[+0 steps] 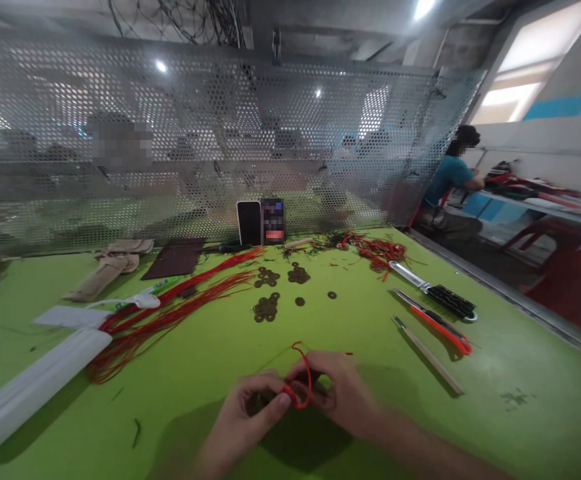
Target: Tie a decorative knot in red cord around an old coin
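While left hand point(250, 408) and right hand point(344, 393) pinch the red cord point(309, 381) shut | step: looping a knot, likely | next: needs steady tension | coins point(266, 308) beyond grip

Matt green table point(220, 347), red cord point(304, 380), perforated metal screen point(195, 133).

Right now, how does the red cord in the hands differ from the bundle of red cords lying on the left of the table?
The looped cord is one short piece; the cord bundle is many long strands. The looped cord is curled into a ring and pinched by the left hand and right hand; the cord bundle lies stretched out on the green table, untouched. Both are red.
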A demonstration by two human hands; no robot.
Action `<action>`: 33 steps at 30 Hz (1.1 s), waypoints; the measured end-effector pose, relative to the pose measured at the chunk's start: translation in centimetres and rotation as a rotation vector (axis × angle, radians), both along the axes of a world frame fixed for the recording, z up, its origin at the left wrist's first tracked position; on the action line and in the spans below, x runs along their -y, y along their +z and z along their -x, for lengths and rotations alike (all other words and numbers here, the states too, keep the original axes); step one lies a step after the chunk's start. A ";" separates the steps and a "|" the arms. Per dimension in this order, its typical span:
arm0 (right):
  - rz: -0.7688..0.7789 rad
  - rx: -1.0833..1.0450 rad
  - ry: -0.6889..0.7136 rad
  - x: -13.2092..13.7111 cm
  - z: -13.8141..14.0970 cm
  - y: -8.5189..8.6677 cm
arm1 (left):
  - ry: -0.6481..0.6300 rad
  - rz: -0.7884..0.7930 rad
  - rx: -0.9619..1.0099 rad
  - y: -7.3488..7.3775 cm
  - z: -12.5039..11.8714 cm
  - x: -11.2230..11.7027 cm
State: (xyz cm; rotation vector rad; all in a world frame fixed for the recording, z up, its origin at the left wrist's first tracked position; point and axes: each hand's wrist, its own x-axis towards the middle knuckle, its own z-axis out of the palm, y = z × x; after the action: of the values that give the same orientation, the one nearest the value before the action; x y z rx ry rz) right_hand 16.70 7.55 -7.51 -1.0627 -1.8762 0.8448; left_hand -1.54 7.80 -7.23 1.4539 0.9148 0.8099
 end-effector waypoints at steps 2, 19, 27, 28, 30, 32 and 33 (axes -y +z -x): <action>0.035 0.046 0.026 0.1 0.1 0.0 | 0.035 -0.022 0.002 0.1 0.0 0.0; 0.046 0.233 0.211 2.0 0.6 -0.4 | 0.191 -0.303 -0.354 -0.3 -0.1 -0.6; 0.165 -0.091 0.228 2.2 -0.1 0.9 | 0.149 -0.394 -0.471 -0.2 0.0 -0.4; 0.195 -0.161 0.252 2.2 -0.3 1.0 | 0.143 -0.385 -0.480 -0.1 0.0 -0.4; 0.280 -0.331 0.326 2.1 -0.8 1.1 | 0.145 -0.356 -0.510 0.1 0.0 -0.5; 0.291 -0.523 0.340 1.9 -1.3 1.2 | 0.164 -0.323 -0.534 0.2 0.0 -0.5; 0.258 -0.609 0.302 1.7 -1.6 1.2 | 0.170 -0.311 -0.537 0.3 0.0 -0.6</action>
State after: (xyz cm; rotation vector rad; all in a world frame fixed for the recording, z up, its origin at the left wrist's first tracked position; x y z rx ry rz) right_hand 18.26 5.81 -6.30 -0.5681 -1.4411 1.4319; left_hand -1.50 8.38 -6.96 1.9364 1.3739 0.7166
